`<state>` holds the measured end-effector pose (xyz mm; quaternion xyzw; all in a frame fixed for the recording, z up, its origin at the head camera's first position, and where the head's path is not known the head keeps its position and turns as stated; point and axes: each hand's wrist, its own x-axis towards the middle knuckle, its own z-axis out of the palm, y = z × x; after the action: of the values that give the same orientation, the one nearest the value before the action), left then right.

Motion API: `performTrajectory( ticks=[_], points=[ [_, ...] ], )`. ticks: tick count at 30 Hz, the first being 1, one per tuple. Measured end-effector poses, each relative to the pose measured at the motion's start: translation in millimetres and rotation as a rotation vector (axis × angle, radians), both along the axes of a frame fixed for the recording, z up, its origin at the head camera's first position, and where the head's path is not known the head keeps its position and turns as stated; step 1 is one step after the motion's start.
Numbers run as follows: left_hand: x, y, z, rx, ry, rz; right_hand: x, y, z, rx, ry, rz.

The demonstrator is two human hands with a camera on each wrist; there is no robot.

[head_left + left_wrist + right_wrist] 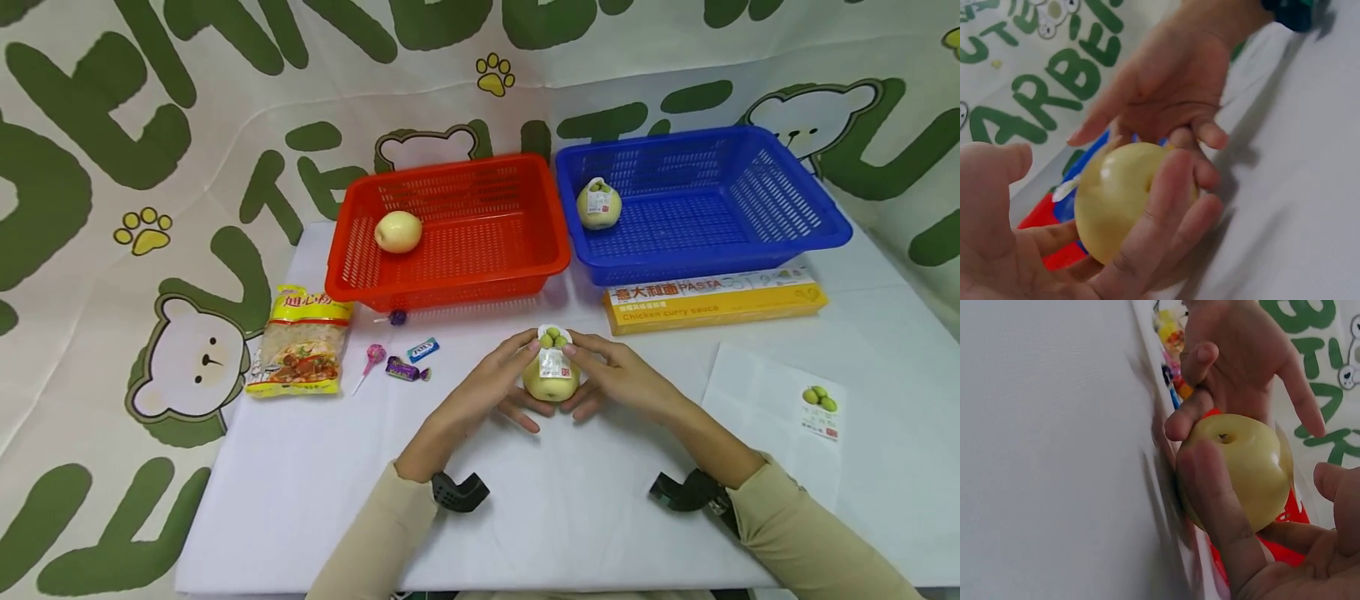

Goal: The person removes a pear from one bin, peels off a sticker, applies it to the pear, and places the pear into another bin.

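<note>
Taking the red basket [450, 229] as the landmark: a noodle packet [302, 342] lies to its front left, with sweets [405, 360] just in front of it. Farther forward on the table [300, 483], the left hand [491, 385] and the right hand [611, 379] both curl their fingers round a yellow pear [551, 379] with a label. To the right of the red basket stands a blue basket [697, 200] holding another pear [597, 204].

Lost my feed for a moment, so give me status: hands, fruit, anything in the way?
Both hands, left and right, grip the pear over the table, label upward. Red basket and blue basket behind, one fruit each. Nothing between.
</note>
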<state>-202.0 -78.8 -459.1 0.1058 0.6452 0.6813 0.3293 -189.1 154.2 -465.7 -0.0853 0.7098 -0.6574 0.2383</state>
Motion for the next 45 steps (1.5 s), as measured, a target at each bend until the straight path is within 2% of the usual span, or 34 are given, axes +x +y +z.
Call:
performTrajectory(
  ticks=[5,9,17,24,27,30,34,40,45],
  points=[
    [-0.9,1,1.0,-0.011,0.022,-0.004,2.2,-1,-4.1,-0.112,-0.062,0.027],
    [-0.4,1,1.1,-0.047,0.017,0.01,3.2,-4,-4.8,-0.148,-0.072,0.02],
    [-0.7,0,-0.6,-0.055,-0.019,0.03,3.5,-6,-4.1,-0.141,-0.079,-0.031],
    [-1.5,8,-8.9,-0.024,0.032,0.089,0.4,-14,-5.2,-0.042,-0.04,-0.143],
    [-2.2,10,-12.3,0.001,0.042,0.114,0.2,-15,-6.4,-0.022,-0.035,-0.161],
    [-3.5,10,-13.8,0.049,0.032,0.11,0.5,-13,-7.0,-0.026,-0.026,-0.164],
    [-5.2,8,-13.2,0.108,0.007,0.082,0.5,-9,-7.8,-0.047,-0.002,-0.136],
    [-6.1,2,-13.8,0.134,-0.029,0.041,1.7,-1,-9.8,-0.114,0.042,-0.028],
    [-8.8,-2,-16.8,0.099,0.012,0.011,0.1,3,-7.3,-0.032,0.097,0.062]
  ],
)
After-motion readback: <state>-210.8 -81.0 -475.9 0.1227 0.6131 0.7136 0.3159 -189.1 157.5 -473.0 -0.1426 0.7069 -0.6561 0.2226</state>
